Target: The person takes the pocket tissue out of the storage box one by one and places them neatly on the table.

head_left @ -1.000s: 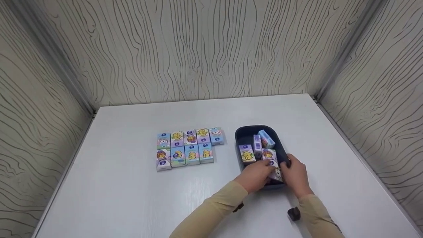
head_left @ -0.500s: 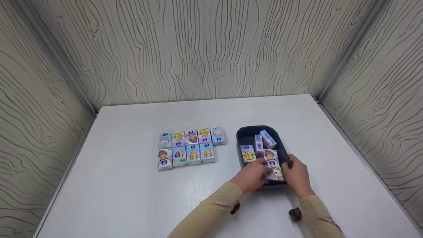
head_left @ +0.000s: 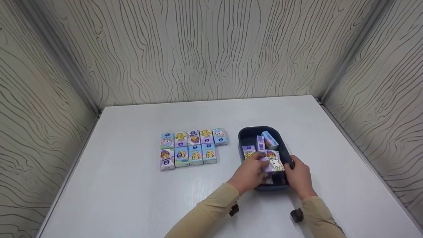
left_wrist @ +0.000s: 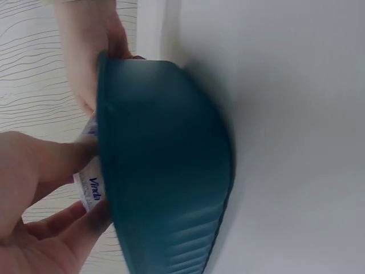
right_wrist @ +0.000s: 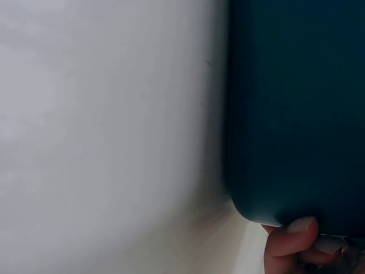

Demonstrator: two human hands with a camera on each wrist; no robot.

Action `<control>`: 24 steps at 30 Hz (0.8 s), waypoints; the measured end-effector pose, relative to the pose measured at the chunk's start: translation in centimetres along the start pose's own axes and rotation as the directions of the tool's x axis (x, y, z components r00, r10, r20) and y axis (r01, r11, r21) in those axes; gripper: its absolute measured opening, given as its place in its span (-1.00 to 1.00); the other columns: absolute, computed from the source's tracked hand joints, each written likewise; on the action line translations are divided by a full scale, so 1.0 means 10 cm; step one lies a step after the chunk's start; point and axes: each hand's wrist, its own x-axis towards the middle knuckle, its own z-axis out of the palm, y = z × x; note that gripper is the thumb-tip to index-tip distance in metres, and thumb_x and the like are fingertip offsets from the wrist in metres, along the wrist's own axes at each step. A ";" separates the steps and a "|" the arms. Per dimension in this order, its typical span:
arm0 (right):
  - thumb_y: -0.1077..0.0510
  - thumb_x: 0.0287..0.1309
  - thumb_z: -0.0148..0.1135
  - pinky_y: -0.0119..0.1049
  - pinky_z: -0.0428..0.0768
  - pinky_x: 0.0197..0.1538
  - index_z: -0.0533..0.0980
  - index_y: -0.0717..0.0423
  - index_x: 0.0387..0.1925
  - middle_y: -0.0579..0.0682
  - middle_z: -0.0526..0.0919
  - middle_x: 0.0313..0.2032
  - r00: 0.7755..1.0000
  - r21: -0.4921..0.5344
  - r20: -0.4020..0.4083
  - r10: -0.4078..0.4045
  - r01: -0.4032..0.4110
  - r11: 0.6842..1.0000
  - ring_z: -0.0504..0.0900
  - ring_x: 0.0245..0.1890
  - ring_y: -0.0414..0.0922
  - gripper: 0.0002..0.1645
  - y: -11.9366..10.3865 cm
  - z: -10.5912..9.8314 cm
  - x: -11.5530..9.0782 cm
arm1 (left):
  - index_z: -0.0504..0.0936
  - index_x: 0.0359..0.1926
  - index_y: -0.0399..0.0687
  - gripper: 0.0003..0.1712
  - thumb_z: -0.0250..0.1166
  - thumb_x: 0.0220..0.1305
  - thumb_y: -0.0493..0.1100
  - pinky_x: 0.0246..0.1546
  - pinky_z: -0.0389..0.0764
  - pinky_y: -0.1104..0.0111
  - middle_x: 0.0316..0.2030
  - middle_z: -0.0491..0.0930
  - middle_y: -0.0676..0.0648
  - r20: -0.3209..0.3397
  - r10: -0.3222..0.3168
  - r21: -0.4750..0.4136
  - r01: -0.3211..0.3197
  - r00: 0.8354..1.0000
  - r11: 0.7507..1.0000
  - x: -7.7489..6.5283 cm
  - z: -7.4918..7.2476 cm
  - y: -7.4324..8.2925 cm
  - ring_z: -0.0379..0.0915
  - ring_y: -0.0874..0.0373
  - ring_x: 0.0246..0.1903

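Observation:
A dark teal plastic bin [head_left: 247, 133] stands on the white table, with several small printed tissue packs inside. My left hand [head_left: 248, 174] reaches over its near left side and pinches a purple-and-white tissue pack [head_left: 275, 164] bearing a white cartoon animal. In the left wrist view, the thumb and fingers hold a pack marked "Vinda" [left_wrist: 93, 188] beside the bin's rim. My right hand [head_left: 300, 176] grips the bin's right rim; in the right wrist view, its curled fingers [right_wrist: 291, 242] show at the bin's edge. Other packs [head_left: 271, 140] lie loose in the bin.
To the left of the bin, several tissue packs [head_left: 195, 155] lie flat in two touching rows on the white table [head_left: 132, 191]. Wood-grain panels [head_left: 205, 49] enclose the back and sides. Dark wrist mounts [head_left: 296, 215] hang below both sleeves.
My left hand has picked up the near tissue pack and shifted it up and away from the bin's near end, uncovering part of the bottom. My right hand keeps hold of the rim.

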 end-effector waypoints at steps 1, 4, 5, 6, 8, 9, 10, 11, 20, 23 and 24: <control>0.22 0.30 -0.03 0.15 0.39 0.12 0.35 0.33 0.20 0.42 0.46 0.09 1.000 0.002 -0.001 0.000 0.000 1.000 0.46 0.09 0.25 -0.52 0.00 0.00 0.00 | 0.61 0.13 0.08 -0.58 0.34 0.22 -0.20 0.15 0.38 0.47 0.17 0.40 0.03 -0.011 -0.007 -0.009 0.007 1.000 1.000 0.00 -0.03 -0.01 0.34 0.26 0.14; 0.21 0.31 -0.03 0.14 0.41 0.10 0.35 0.33 0.20 0.42 0.47 0.08 1.000 0.007 0.002 -0.004 0.004 1.000 0.48 0.05 0.23 -0.53 0.01 0.01 0.00 | 0.58 0.16 0.07 -0.56 0.33 0.23 -0.20 0.15 0.37 0.46 0.19 0.38 0.04 -0.042 -0.036 -0.044 0.034 0.998 0.998 -0.03 -0.11 -0.04 0.33 0.25 0.16; 0.21 0.31 -0.04 0.14 0.42 0.10 0.35 0.33 0.21 0.42 0.47 0.08 1.000 0.009 0.006 -0.004 0.003 1.000 0.48 0.04 0.23 -0.52 0.01 0.01 -0.01 | 0.57 0.17 0.07 -0.55 0.32 0.24 -0.20 0.15 0.38 0.46 0.20 0.36 0.04 -0.052 -0.051 -0.058 0.048 0.997 0.997 -0.05 -0.14 -0.05 0.33 0.24 0.17; 0.21 0.31 -0.04 0.14 0.41 0.11 0.34 0.33 0.22 0.42 0.46 0.09 1.000 0.011 0.008 -0.003 0.003 1.000 0.48 0.04 0.22 -0.52 0.01 0.01 -0.01 | 0.56 0.18 0.06 -0.54 0.32 0.24 -0.20 0.14 0.39 0.46 0.21 0.36 0.03 -0.064 -0.062 -0.071 0.057 0.996 0.996 -0.07 -0.17 -0.07 0.33 0.24 0.17; 0.20 0.32 -0.05 0.13 0.42 0.11 0.33 0.32 0.23 0.41 0.47 0.09 1.000 0.014 0.013 0.004 -0.004 1.000 0.48 0.03 0.21 -0.51 0.00 0.02 -0.01 | 0.54 0.20 0.04 -0.52 0.32 0.24 -0.20 0.13 0.40 0.45 0.22 0.35 0.03 -0.098 -0.075 -0.091 0.066 0.992 0.994 -0.12 -0.20 -0.10 0.33 0.21 0.18; 0.20 0.32 -0.05 0.14 0.41 0.12 0.32 0.32 0.24 0.41 0.46 0.10 1.000 0.017 0.019 0.010 -0.011 1.000 0.48 0.05 0.21 -0.50 -0.01 0.02 -0.02 | 0.54 0.20 0.04 -0.52 0.32 0.23 -0.20 0.13 0.40 0.45 0.23 0.34 0.02 -0.118 -0.082 -0.098 0.071 0.990 0.993 -0.15 -0.22 -0.13 0.32 0.20 0.19; 0.20 0.32 -0.06 0.15 0.39 0.14 0.31 0.33 0.25 0.42 0.45 0.11 1.000 0.019 0.026 0.016 -0.016 1.000 0.46 0.07 0.22 -0.49 -0.01 0.02 -0.02 | 0.54 0.20 0.04 -0.51 0.32 0.23 -0.20 0.14 0.39 0.44 0.23 0.34 0.01 -0.137 -0.093 -0.105 0.079 0.986 0.991 -0.17 -0.24 -0.15 0.31 0.18 0.21; 0.19 0.32 -0.06 0.15 0.38 0.15 0.31 0.32 0.26 0.41 0.44 0.12 0.999 0.020 0.030 0.020 -0.021 1.000 0.46 0.08 0.22 -0.48 -0.02 0.02 -0.01 | 0.54 0.20 0.05 -0.51 0.33 0.23 -0.20 0.15 0.38 0.44 0.23 0.34 0.01 -0.156 -0.107 -0.118 0.089 0.982 0.989 -0.20 -0.25 -0.18 0.30 0.17 0.22; 0.19 0.32 -0.07 0.16 0.34 0.19 0.26 0.36 0.28 0.44 0.40 0.14 1.000 -0.011 0.025 0.019 -0.018 1.000 0.41 0.13 0.26 -0.45 -0.01 0.01 0.02 | 0.57 0.15 0.02 -0.53 0.35 0.20 -0.23 0.18 0.39 0.34 0.17 0.37 -0.06 -0.321 -0.233 -0.153 0.192 0.918 0.969 -0.34 -0.30 -0.48 0.33 0.10 0.19; 0.19 0.32 -0.08 0.17 0.33 0.19 0.27 0.35 0.27 0.44 0.40 0.14 0.999 -0.019 0.023 0.025 -0.024 1.000 0.41 0.14 0.28 -0.46 0.00 0.01 0.01 | 0.57 0.16 0.04 -0.55 0.34 0.22 -0.19 0.19 0.38 0.30 0.19 0.36 -0.07 -0.320 -0.293 -0.118 0.269 0.901 0.956 -0.38 -0.28 -0.54 0.32 0.07 0.21; 0.19 0.32 -0.08 0.17 0.33 0.19 0.27 0.34 0.27 0.44 0.40 0.14 0.999 -0.017 0.027 0.030 -0.030 0.999 0.40 0.14 0.27 -0.46 0.00 0.02 0.01 | 0.57 0.16 0.04 -0.55 0.33 0.23 -0.17 0.19 0.39 0.28 0.19 0.37 -0.08 -0.321 -0.305 -0.101 0.288 0.897 0.952 -0.39 -0.28 -0.56 0.32 0.06 0.21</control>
